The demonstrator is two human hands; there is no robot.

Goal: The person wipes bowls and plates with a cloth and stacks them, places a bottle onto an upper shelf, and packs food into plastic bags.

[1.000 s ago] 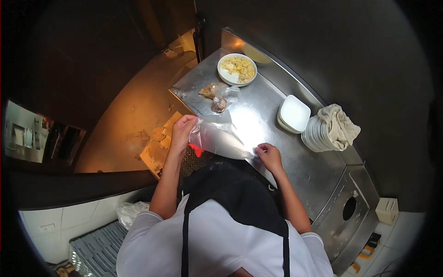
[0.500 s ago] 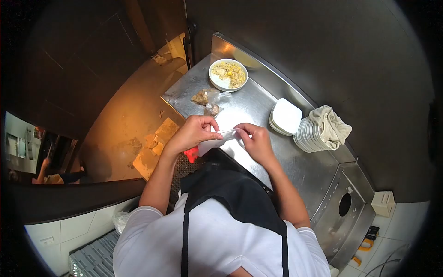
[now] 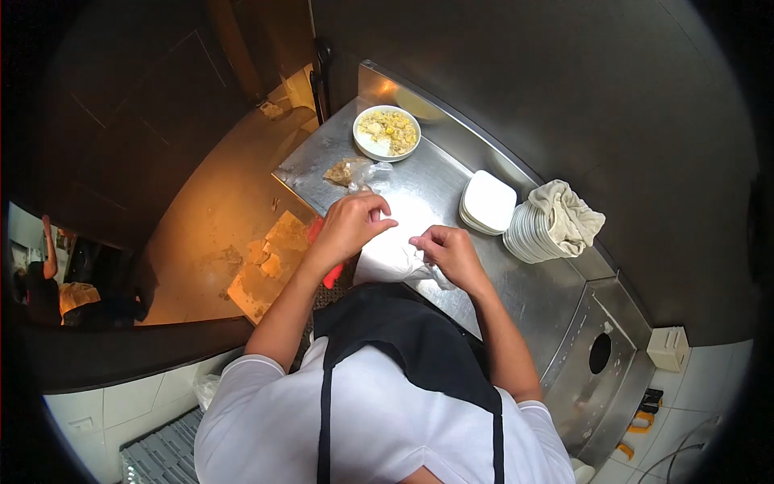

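A white plastic bag [image 3: 389,260] lies at the counter's front edge, below and between my hands. My left hand [image 3: 351,228] is above its left side, fingers curved, a small gap showing between thumb and fingertips. My right hand [image 3: 448,254] is at the bag's right side with its fingers curled in a pinch; part of the bag shows beneath it. Glare washes out the bag's upper edge. Beyond my left hand is a clear bag of brown food [image 3: 347,171], partly covered by that hand. Something red [image 3: 332,276] shows below my left wrist.
A white bowl of yellow-and-white food [image 3: 387,133] stands at the counter's far end. Square white plates [image 3: 489,202] and a plate stack [image 3: 532,234] topped by a cloth [image 3: 567,218] line the back. A steel basin [image 3: 592,395] is at right. Another person [image 3: 48,266] appears at far left.
The white bag's edge was stretched between both hands; now the bag sits lower and more bunched. My left hand has risen slightly and my right hand has dropped a little.
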